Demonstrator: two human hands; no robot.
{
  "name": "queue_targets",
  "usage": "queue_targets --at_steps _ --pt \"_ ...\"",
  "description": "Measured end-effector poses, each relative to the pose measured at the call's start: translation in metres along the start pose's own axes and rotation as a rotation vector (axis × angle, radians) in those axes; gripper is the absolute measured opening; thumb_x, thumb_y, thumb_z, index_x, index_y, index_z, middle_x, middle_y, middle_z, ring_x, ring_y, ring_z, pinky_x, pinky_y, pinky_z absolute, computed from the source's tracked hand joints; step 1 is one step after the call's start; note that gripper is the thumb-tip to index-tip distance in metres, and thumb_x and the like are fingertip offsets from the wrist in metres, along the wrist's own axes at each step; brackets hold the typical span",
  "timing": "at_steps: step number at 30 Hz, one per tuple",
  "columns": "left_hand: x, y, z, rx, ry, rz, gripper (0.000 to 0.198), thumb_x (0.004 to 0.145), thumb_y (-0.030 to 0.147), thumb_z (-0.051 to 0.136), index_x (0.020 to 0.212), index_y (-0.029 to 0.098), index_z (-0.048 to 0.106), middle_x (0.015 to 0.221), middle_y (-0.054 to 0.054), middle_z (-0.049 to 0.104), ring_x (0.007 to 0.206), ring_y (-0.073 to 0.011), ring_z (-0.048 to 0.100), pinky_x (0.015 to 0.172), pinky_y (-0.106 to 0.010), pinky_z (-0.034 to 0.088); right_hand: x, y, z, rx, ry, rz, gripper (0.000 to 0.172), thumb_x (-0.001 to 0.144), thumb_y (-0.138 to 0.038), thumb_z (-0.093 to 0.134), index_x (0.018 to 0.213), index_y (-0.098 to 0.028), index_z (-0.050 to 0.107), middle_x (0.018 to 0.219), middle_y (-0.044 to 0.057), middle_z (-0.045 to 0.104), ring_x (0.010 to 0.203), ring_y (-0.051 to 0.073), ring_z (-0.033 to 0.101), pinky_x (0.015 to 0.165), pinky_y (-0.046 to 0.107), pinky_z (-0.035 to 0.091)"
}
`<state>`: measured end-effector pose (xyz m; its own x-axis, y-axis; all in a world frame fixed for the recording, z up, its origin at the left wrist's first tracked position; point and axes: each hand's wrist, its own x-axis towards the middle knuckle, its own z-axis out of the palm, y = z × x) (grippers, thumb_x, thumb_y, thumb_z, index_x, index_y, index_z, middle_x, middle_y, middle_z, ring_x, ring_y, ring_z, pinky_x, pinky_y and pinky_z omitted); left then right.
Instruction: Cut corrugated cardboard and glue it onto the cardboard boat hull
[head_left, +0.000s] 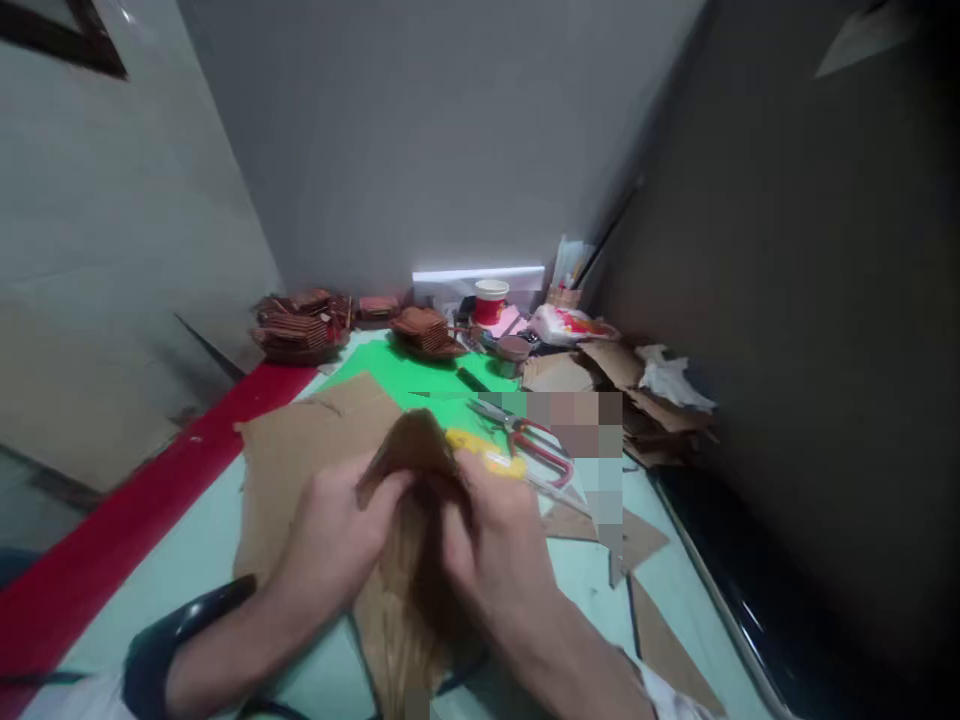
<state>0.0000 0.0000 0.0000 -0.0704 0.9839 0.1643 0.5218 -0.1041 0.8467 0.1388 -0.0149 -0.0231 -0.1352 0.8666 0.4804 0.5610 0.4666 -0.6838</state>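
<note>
Two-handed, grasped the brown sheet point(409, 570) between left hand point(334, 530) and right hand point(499, 530), lengthwise front to back, left of the scissors point(517, 428), with right hand nearer them

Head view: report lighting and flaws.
In the head view, the left hand, right hand and brown material look slightly blurred; the right wall looks dark; glare streaks the black object; pixel blocks hide an area beside the scissors.

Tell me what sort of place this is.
Probably a small craft workspace, though the pictures do not settle it. The signs are the red-handled scissors on the table, the large cardboard sheet, and the stack of brown pieces at the back.
</note>
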Motion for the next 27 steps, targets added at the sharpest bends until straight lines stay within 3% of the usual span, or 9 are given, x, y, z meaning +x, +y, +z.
queue_targets --at_steps 2,4,6,9,12,17,21,25,27 --pt "0.0 0.003 -0.004 -0.09 -0.056 0.007 0.024 0.079 0.038 0.062 0.089 0.018 0.071 0.088 -0.003 0.076 0.088 -0.0259 0.068 0.074 -0.03 0.051 0.006 0.0 -0.005 0.005 0.058 0.042 0.023 0.086 -0.013 0.041 0.083 -0.016 0.063 0.072 0.007 0.067 0.063 0.021 0.061 0.061 0.03 0.041" --pt "0.001 0.004 -0.007 -0.14 -0.115 0.002 0.032 0.079 0.041 0.065 0.102 0.019 0.07 0.096 -0.003 0.076 0.093 -0.0256 0.067 0.076 -0.029 0.051 0.012 -0.001 -0.01 0.038 0.093 0.094 0.018 0.088 -0.018 0.044 0.084 -0.017 0.062 0.074 0.006 0.068 0.065 0.02 0.061 0.062 0.029 0.042" --pt "0.002 0.003 -0.01 -0.145 -0.194 -0.023 0.029 0.08 0.042 0.065 0.093 0.018 0.07 0.087 -0.003 0.075 0.086 -0.0243 0.067 0.07 -0.028 0.05 0.017 -0.001 -0.014 0.106 0.118 0.164 0.014 0.088 -0.022 0.048 0.092 -0.017 0.061 0.078 0.005 0.069 0.069 0.02 0.062 0.063 0.029 0.043" --pt "0.003 0.0 -0.012 -0.142 -0.197 -0.028 0.028 0.081 0.044 0.062 0.076 0.018 0.068 0.073 0.0 0.07 0.071 -0.0204 0.062 0.059 -0.026 0.045 0.022 -0.001 -0.017 0.204 0.013 0.236 0.02 0.085 -0.029 0.057 0.1 -0.016 0.061 0.086 0.007 0.07 0.078 0.023 0.063 0.069 0.031 0.044" --pt "0.003 -0.004 -0.011 -0.136 -0.162 -0.007 0.027 0.082 0.044 0.061 0.077 0.018 0.068 0.072 0.001 0.067 0.069 -0.0188 0.059 0.058 -0.026 0.042 0.021 0.0 -0.015 0.232 -0.082 0.279 0.017 0.084 -0.031 0.058 0.089 -0.016 0.063 0.085 0.008 0.069 0.077 0.024 0.061 0.067 0.032 0.043" --pt "-0.003 -0.011 -0.004 0.02 -0.059 -0.001 0.031 0.081 0.045 0.058 0.07 0.017 0.065 0.066 -0.002 0.064 0.066 -0.0214 0.058 0.062 -0.03 0.043 0.012 -0.002 -0.005 0.101 0.028 0.219 0.014 0.082 -0.026 0.053 0.07 -0.019 0.054 0.064 0.004 0.06 0.058 0.019 0.051 0.056 0.029 0.035" --pt "-0.004 -0.016 0.0 0.017 -0.03 -0.017 0.029 0.081 0.044 0.059 0.075 0.017 0.066 0.072 -0.004 0.068 0.074 -0.0248 0.062 0.071 -0.033 0.045 0.01 -0.003 0.001 0.058 0.067 0.195 0.014 0.083 -0.025 0.048 0.07 -0.02 0.052 0.063 0.004 0.06 0.056 0.019 0.051 0.055 0.03 0.035" --pt "0.0 -0.015 0.004 -0.168 -0.114 -0.061 0.029 0.082 0.045 0.059 0.088 0.017 0.067 0.085 -0.006 0.073 0.086 -0.0265 0.067 0.076 -0.033 0.049 0.015 0.0 -0.003 0.13 0.064 0.22 0.013 0.085 -0.026 0.049 0.08 -0.018 0.059 0.073 0.005 0.067 0.066 0.021 0.059 0.061 0.031 0.042" --pt "0.0 -0.013 0.006 -0.241 -0.17 -0.066 0.035 0.082 0.044 0.06 0.104 0.017 0.066 0.098 -0.008 0.075 0.095 -0.027 0.068 0.082 -0.034 0.051 0.018 0.003 -0.009 0.211 0.136 0.264 0.016 0.085 -0.03 0.053 0.09 -0.018 0.063 0.082 0.006 0.071 0.073 0.022 0.064 0.066 0.031 0.047"
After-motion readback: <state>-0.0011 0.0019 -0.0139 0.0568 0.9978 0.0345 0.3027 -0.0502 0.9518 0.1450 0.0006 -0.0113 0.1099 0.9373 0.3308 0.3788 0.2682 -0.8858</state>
